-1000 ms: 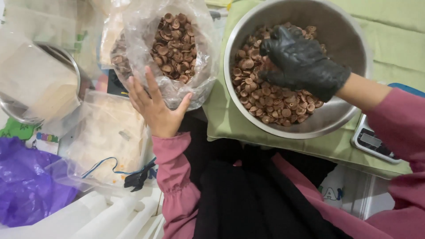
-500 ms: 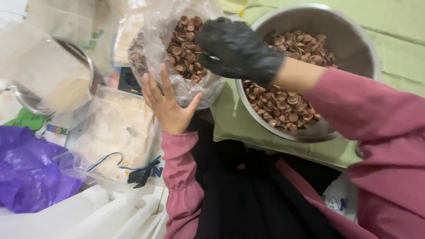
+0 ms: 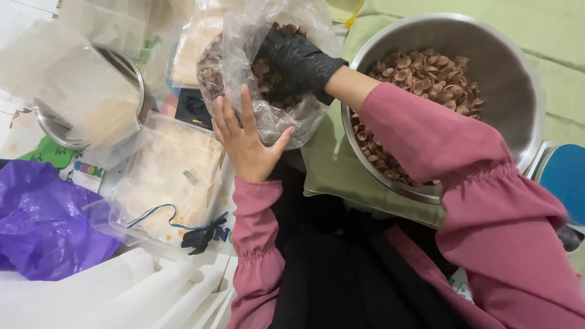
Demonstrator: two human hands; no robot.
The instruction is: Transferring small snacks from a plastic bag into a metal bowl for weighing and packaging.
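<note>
Your gloved right hand [image 3: 297,61] is now out of the steel bowl [image 3: 512,85] & deep inside the clear bag [image 3: 268,116] of brown snack pieces [image 3: 210,76]; can't tell its grip. Your left hand [image 3: 247,143], fingers spread, props the bag's near side, so the bowl-to-bag transfer's mid-drop.

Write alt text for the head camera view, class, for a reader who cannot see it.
A black-gloved right hand reaches into a clear plastic bag of small brown round snacks, while the bare left hand steadies the bag from outside. To the right, a steel bowl on a green cushion holds more of the snacks; a purple bag lies at left.
</note>
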